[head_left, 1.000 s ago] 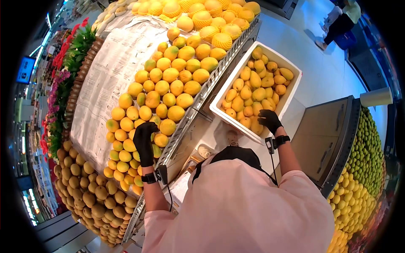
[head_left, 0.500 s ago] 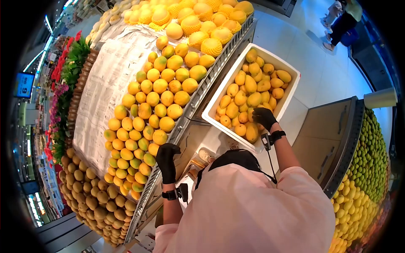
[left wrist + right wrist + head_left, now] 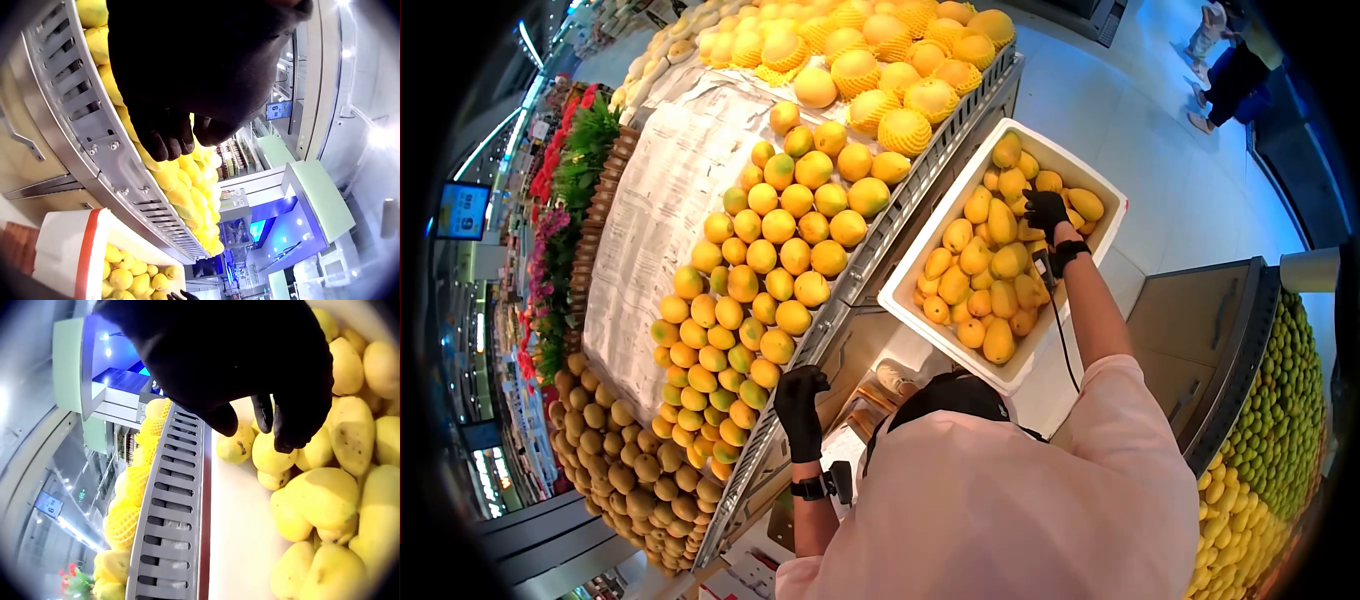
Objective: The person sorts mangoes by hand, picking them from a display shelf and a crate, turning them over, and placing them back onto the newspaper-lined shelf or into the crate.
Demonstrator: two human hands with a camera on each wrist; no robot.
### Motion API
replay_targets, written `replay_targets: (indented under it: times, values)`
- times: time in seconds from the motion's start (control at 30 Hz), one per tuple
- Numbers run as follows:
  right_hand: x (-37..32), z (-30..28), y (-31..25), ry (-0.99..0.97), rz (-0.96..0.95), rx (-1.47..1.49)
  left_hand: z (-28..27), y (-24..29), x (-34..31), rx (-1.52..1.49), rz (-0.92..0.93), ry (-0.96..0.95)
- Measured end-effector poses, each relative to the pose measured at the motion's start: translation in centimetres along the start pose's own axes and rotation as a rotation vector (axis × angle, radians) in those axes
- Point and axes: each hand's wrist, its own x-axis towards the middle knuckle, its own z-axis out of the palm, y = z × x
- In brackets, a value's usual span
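Observation:
My right hand, in a black glove, is over the mangoes in a white foam box, toward its far right side. In the right wrist view its bent fingertips come down right at one yellow mango, with the thumb apart to the left. My left hand, also black-gloved, hangs loosely curled beside the display stand's edge and holds nothing. Rows of yellow mangoes, some greenish, lie on the stand; in the left wrist view they show behind the drooping fingers.
A slotted metal rail edges the stand, between it and the box. Net-wrapped round yellow fruit lies at the stand's far end, and brown round fruit at the near left. A cabinet stands at right. People are far off.
My left hand has left the mangoes on the stand and drawn back to beside its edge. My right hand has moved from the box's near corner farther over the mangoes inside.

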Motion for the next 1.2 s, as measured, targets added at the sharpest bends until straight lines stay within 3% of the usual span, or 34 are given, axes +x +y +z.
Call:
replay_targets:
  times: [0.07, 0.4, 0.63, 0.77, 0.87, 0.97, 1.07, 1.17, 1.2]
  values:
    - [2.2, 0.8, -1.7, 0.146, -0.003, -0.161, -0.1, 0.2, -0.2, 0.020, -0.003, 0.012]
    - [10.0, 3.5, -6.7, 0.203, -0.050, -0.565, 0.8, 0.9, -0.3, 0.046, -0.048, 0.099]
    - [15.4, 3.8, -5.4, 0.101, 0.010, -0.373, 1.1, 1.1, 0.0, 0.090, -0.082, 0.114]
    - [15.8, 4.0, -6.3, 0.068, 0.119, -0.467, 1.2, 1.3, 0.1, 0.089, -0.098, 0.122]
    - [16.5, 3.4, -5.8, 0.027, 0.032, -0.541, 1.4, 1.2, 0.1, 0.070, -0.114, 0.120]
    - [15.5, 3.2, -5.5, -0.005, -0.056, -0.414, 1.2, 0.9, 0.2, 0.061, -0.124, 0.105]
    - [13.5, 3.8, -6.2, 0.125, -0.065, -0.408, 1.3, 1.0, 0.3, 0.029, -0.119, 0.085]
    - [11.6, 3.4, -7.0, 0.106, 0.061, -0.338, 1.1, 0.8, 0.4, 0.022, -0.125, 0.073]
    - [11.5, 2.5, -6.7, -0.029, 0.059, -0.261, 1.1, 0.9, 0.5, 0.034, -0.123, 0.065]
